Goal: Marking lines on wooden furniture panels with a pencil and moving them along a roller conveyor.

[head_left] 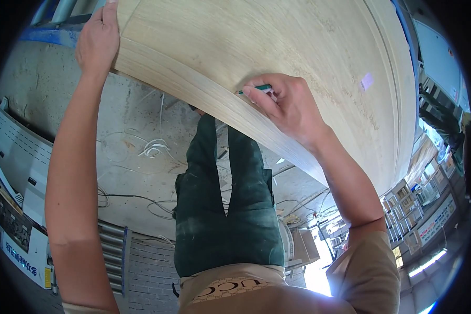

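We see right hand (288, 107) resting on pale wood-grain panel (277, 47), fingers (256, 94) curled tight around green marker (260, 88); tip hidden under fingertips, contact with panel not certain. Panel lies under both hands, its near edge just below right fingers. Left hand (97, 42) at panel's far-left edge, fingers extended, lying flat on surface, thumb side against edge, gripping nothing we can make out. Beneath panel edge: our dark green trousers (225, 209), concrete floor (136, 136) with loose white cables (154, 149).
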